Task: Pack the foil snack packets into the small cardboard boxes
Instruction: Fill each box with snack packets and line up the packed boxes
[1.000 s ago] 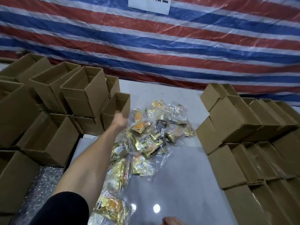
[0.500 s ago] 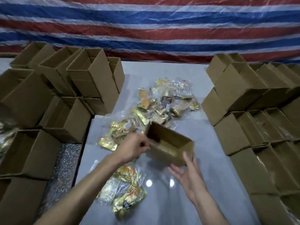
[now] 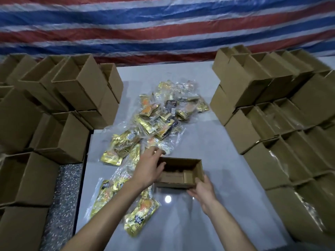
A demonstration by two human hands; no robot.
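Box (image 3: 181,173): open on desk (image 3: 208,142), between my grips.
Left grip (image 3: 148,169): pinches its left wall.
Right grip (image 3: 203,191): clasps its near corner.
Packets (image 3: 157,120): beyond Left grip.

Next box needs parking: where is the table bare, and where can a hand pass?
Bare: table between the open box and the right box stacks; also the near strip in front of it. Crowded: foil packets fill its left and far side.
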